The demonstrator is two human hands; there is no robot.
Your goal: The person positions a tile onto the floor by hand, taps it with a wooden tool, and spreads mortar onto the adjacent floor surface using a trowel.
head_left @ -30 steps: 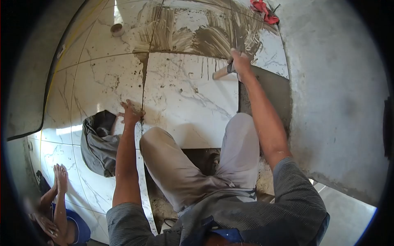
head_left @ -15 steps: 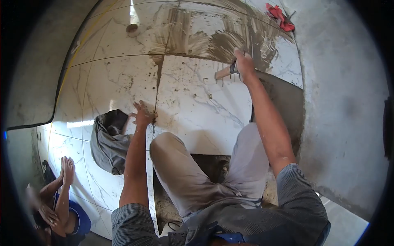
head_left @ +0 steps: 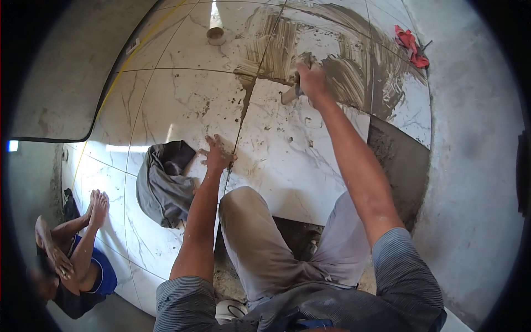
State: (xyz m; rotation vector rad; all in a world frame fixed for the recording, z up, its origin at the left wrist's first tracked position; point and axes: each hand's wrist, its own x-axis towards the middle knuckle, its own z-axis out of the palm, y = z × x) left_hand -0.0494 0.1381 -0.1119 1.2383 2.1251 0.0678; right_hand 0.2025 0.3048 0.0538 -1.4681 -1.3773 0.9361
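My left hand (head_left: 219, 154) rests with fingers spread across the joint between two marbled tiles, beside a crumpled grey cloth (head_left: 160, 191). My right hand (head_left: 313, 83) is closed round a hammer-like tool (head_left: 290, 94), whose tan cylindrical end points down at the far edge of the tile in front of me. That white marbled tile (head_left: 276, 160) lies before my knees, spotted with bits of mortar. Most of the tool is hidden by my fingers.
Wet grey mortar smears (head_left: 348, 72) cover the tiles beyond. A roll of tape (head_left: 216, 36) and a red cloth (head_left: 410, 47) lie farther off. Bare mortar bed (head_left: 401, 155) shows at right beside the wall. Another person (head_left: 83, 249) sits at lower left.
My right hand has moved the tool leftward along the tile's far edge. The view has shifted, so the floor appears farther right. My left hand stays by the joint.
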